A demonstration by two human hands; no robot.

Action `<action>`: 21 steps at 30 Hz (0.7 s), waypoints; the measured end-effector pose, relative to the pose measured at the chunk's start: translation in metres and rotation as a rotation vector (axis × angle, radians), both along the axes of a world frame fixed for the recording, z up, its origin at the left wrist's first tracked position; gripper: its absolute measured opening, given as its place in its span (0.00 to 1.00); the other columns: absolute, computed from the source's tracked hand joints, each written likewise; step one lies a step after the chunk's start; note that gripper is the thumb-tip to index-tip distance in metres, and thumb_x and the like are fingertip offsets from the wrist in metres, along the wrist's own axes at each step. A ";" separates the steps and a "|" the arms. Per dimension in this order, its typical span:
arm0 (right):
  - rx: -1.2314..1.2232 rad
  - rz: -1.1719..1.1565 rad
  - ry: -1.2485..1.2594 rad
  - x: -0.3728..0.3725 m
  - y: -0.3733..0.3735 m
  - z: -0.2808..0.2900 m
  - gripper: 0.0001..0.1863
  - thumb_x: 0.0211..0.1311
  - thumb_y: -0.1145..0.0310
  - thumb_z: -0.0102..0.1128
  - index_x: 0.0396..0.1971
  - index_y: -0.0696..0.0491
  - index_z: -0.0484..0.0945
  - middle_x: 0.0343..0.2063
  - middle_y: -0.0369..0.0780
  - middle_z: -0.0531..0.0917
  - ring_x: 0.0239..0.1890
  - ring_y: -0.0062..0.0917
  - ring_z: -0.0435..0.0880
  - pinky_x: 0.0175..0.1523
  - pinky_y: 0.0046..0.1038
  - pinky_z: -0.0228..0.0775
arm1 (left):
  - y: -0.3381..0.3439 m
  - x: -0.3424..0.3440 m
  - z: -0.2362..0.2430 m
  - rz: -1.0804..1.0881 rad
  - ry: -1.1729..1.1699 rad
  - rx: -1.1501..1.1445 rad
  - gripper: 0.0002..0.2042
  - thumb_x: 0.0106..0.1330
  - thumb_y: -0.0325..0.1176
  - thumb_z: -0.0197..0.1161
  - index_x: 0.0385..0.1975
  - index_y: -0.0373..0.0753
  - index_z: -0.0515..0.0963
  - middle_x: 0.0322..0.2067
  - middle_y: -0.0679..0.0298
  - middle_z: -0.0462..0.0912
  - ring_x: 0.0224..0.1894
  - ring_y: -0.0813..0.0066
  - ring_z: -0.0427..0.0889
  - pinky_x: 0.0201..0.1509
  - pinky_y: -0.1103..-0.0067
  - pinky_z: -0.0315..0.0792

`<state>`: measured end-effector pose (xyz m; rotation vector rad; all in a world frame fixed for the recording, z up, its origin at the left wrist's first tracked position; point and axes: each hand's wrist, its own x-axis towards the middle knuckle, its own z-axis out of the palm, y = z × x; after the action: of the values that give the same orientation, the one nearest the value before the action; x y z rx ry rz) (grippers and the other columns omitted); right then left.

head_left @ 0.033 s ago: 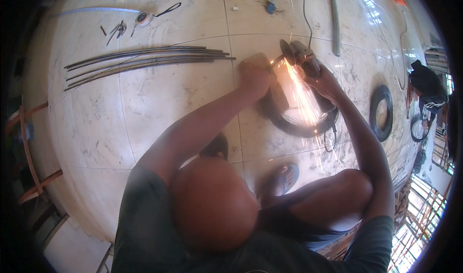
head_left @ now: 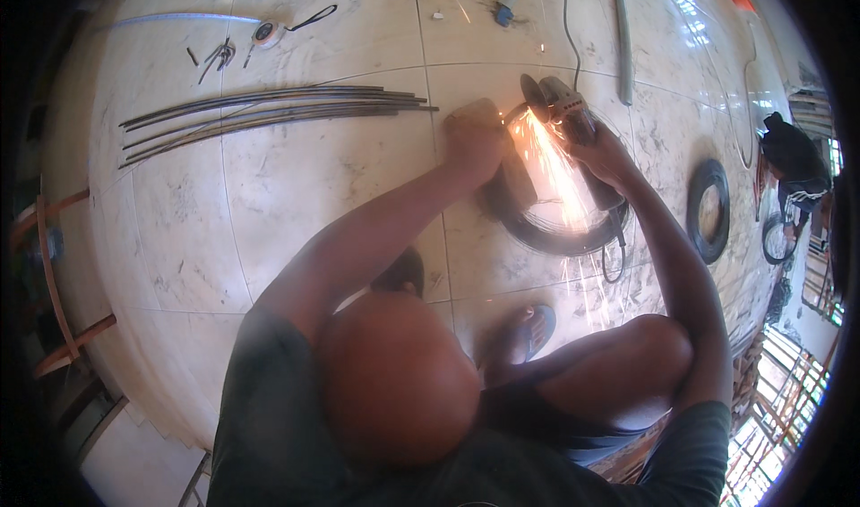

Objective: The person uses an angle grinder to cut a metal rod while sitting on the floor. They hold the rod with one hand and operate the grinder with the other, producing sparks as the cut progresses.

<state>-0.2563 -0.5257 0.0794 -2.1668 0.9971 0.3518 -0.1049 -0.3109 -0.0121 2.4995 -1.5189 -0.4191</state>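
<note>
The right grip (head_left: 605,153) is wrapped around the body of an angle grinder (head_left: 571,120), thumb side toward the tool's head, so it is closed firmly on it. The grinder is right of centre above the pale tiled floor (head_left: 305,202), its round disc (head_left: 535,98) facing left, and a bright fan of sparks (head_left: 555,162) streams from beside the disc toward the person. The left grip (head_left: 475,144) lies on the other side of the sparks, its fingers bent down at a tan, blocky piece (head_left: 520,180); blur and its own back hide the fingertips, so I cannot tell what it pinches. A black coil (head_left: 564,241) lies on the floor beneath the work, its near edge curving below the sparks. A dark power cord (head_left: 573,46) runs up from the grinder, between a blue-ended pipe (head_left: 511,5) and a long grey tube (head_left: 623,37). To the left, a bundle of thin dark rods (head_left: 269,117) lies roughly crosswise, near the left grip but apart from it. Beyond the rods are a few short dark pieces (head_left: 219,56) and a round tape measure (head_left: 267,33) with its blade drawn out leftward. A second black coil (head_left: 709,210) lies flat on the right, and a sandalled foot (head_left: 537,328) stands near the first coil.
</note>
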 end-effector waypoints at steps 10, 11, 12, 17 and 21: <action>0.008 0.008 -0.031 0.003 -0.002 0.008 0.38 0.54 0.55 0.74 0.61 0.61 0.73 0.47 0.53 0.86 0.50 0.41 0.87 0.56 0.39 0.76 | -0.004 0.006 -0.005 -0.016 0.010 0.005 0.20 0.76 0.47 0.57 0.32 0.38 0.87 0.31 0.54 0.89 0.35 0.53 0.90 0.40 0.61 0.84; 0.005 0.002 -0.014 0.003 -0.002 0.007 0.38 0.54 0.55 0.74 0.61 0.61 0.73 0.47 0.53 0.86 0.50 0.41 0.87 0.56 0.39 0.76 | -0.005 0.006 -0.005 -0.016 0.011 0.004 0.20 0.76 0.47 0.57 0.32 0.37 0.87 0.31 0.54 0.89 0.35 0.53 0.90 0.40 0.61 0.84; 0.002 -0.004 0.004 0.002 -0.003 0.007 0.38 0.53 0.56 0.74 0.61 0.61 0.73 0.47 0.53 0.86 0.51 0.41 0.87 0.56 0.39 0.76 | -0.005 0.006 -0.005 -0.015 0.011 0.003 0.20 0.76 0.47 0.56 0.32 0.37 0.87 0.31 0.54 0.89 0.35 0.53 0.90 0.40 0.61 0.84; 0.020 0.013 -0.086 -0.007 -0.013 -0.010 0.38 0.53 0.57 0.74 0.62 0.60 0.73 0.46 0.52 0.86 0.50 0.41 0.87 0.56 0.39 0.76 | -0.007 0.004 -0.012 -0.001 -0.062 0.002 0.20 0.76 0.47 0.56 0.32 0.37 0.87 0.31 0.53 0.89 0.36 0.53 0.90 0.42 0.61 0.84; -0.064 0.057 -0.124 -0.004 -0.005 -0.002 0.38 0.52 0.58 0.74 0.62 0.60 0.73 0.48 0.53 0.86 0.51 0.41 0.86 0.57 0.39 0.76 | -0.007 0.006 -0.014 -0.010 -0.066 0.022 0.20 0.76 0.47 0.56 0.32 0.37 0.86 0.31 0.53 0.89 0.36 0.53 0.90 0.42 0.60 0.84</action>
<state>-0.2607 -0.5302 0.0770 -2.2486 0.8904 0.2117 -0.0993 -0.3176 -0.0266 2.5481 -1.5599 -0.3599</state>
